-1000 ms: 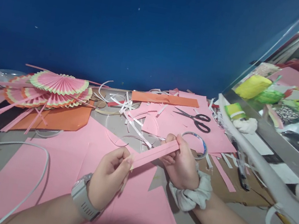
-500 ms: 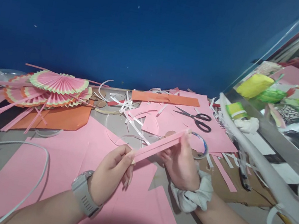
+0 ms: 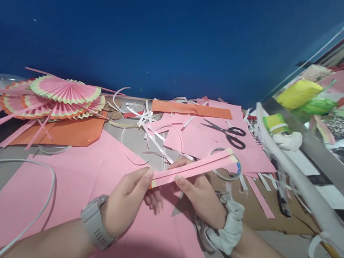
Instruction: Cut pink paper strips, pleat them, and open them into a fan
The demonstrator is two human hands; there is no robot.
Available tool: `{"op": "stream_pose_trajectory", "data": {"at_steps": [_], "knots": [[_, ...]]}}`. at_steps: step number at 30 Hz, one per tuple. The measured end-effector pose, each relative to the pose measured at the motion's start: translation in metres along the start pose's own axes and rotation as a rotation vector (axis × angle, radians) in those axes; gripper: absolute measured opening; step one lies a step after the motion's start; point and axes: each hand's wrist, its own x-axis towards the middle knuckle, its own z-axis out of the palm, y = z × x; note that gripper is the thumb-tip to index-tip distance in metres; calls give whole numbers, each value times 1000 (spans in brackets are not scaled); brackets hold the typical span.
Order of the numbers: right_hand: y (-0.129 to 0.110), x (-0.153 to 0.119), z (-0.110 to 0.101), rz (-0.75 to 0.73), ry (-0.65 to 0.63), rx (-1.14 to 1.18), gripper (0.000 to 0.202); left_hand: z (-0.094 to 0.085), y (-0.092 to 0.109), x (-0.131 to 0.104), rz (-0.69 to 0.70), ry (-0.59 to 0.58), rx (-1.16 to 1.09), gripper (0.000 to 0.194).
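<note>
A folded pink paper strip point(image 3: 202, 165) slants up to the right above the table, with pale yellow at both ends and a dark crease along its length. My left hand point(image 3: 129, 194) pinches its lower left end between thumb and fingers. Around its middle, my right hand point(image 3: 202, 193) grips the strip, thumb on the near side and fingers partly hidden behind. Large pink paper sheets point(image 3: 70, 204) lie beneath both hands. Just behind the strip's right end is a roll of tape point(image 3: 238, 168), partly covered. Black-handled scissors point(image 3: 235, 137) rest on pink paper farther back.
Pleated pink paper fans point(image 3: 65, 95) are piled at the left on orange paper point(image 3: 82, 133). White paper scraps point(image 3: 146, 116) and an orange strip point(image 3: 191, 109) lie at the back. A utility knife point(image 3: 283, 202) sits on cardboard at right. A white cable point(image 3: 52, 184) curves at left.
My right hand has slid from the strip's far right end down to its middle. That end now sticks out free. The left hand keeps its pinch.
</note>
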Motion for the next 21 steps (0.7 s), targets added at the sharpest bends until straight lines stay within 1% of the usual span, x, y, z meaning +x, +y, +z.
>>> {"op": "stream_pose_trajectory", "data": {"at_steps": [3,5,7,11,15,19,21], "knots": [[-1,1,1,-29,-17,-12,21,1,0,-1,27,30,80,29],[0,2,2,-19,-31,-25,23,0,-1,0,29,37,142,25],[0,2,2,5,-19,-50,26,0,-2,0,28,48,163,23],[1,1,4,5,41,-101,23,-1,-3,2,35,87,126,21],[3,0,6,7,50,-58,23,-1,0,2,56,97,96,19],[6,-1,4,21,140,-49,22,0,3,2,40,136,68,16],[6,0,3,15,153,-81,21,0,4,3,34,132,48,15]]}}
